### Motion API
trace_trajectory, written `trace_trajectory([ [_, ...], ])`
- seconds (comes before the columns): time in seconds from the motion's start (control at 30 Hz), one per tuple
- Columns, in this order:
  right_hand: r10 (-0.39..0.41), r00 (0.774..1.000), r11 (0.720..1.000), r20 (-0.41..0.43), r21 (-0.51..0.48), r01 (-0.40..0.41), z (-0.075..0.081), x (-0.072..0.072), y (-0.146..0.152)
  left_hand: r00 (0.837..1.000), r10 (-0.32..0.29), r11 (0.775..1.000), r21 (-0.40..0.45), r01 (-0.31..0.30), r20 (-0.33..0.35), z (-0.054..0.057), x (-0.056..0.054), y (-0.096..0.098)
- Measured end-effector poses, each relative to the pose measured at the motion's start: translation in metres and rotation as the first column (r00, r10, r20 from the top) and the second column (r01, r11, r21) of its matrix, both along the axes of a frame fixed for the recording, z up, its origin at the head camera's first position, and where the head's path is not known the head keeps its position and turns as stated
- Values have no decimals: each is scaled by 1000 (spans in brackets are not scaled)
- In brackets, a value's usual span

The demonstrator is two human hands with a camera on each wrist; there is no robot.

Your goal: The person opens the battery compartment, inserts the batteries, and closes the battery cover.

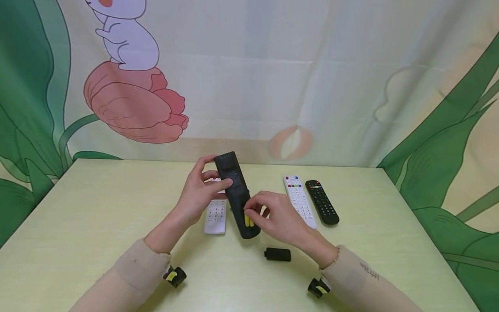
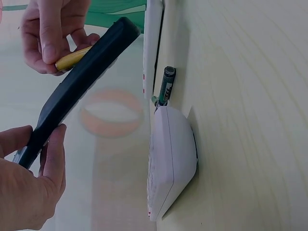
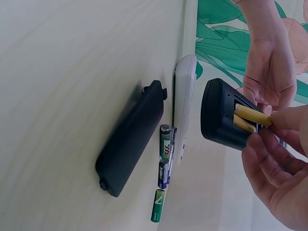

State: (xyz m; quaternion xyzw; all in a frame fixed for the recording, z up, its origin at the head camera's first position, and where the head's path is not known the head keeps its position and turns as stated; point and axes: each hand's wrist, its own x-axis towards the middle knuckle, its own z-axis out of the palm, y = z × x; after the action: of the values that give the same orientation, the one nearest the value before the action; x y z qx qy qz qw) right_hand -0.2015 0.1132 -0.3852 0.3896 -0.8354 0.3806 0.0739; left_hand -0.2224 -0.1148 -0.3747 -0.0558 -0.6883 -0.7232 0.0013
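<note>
My left hand [image 1: 200, 193] grips a black remote control [image 1: 233, 180] by its upper end, thumb on the back, holding it tilted above the table. Its battery compartment is uncovered, with two yellow batteries at the lower end. My right hand [image 1: 278, 216] pinches one yellow battery [image 3: 252, 115] between thumb and fingers; that battery sticks up at a slant from the compartment. The other yellow battery [image 3: 244, 123] lies lower, inside it. A black battery cover [image 1: 277, 254] lies on the table, below the remote and near my right wrist.
Behind the held remote lies a white remote [image 1: 215, 219]. Another white remote [image 1: 299, 201] and a black one [image 1: 322, 202] lie to the right. Loose batteries, including a green one [image 3: 157, 206], lie on the table [image 1: 97, 208], hidden in the head view. A printed curtain [image 1: 249, 86] hangs behind.
</note>
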Motion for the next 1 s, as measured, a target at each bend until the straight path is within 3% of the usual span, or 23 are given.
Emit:
trace_trajectory([
  [0.67,-120,977,990,178,-56,132,-3,-1,-5,999,-20,1000,-1,20,-32,2,4,7],
  [0.77,-133,962,984,238,-83,157,-3,-2,-6,999,-23,1000,-5,22,-36,2,4,7],
  [1.0,-170,896,960,410,-138,245,-3,-4,-7,999,-20,1000,-2,20,-38,1,3,9],
])
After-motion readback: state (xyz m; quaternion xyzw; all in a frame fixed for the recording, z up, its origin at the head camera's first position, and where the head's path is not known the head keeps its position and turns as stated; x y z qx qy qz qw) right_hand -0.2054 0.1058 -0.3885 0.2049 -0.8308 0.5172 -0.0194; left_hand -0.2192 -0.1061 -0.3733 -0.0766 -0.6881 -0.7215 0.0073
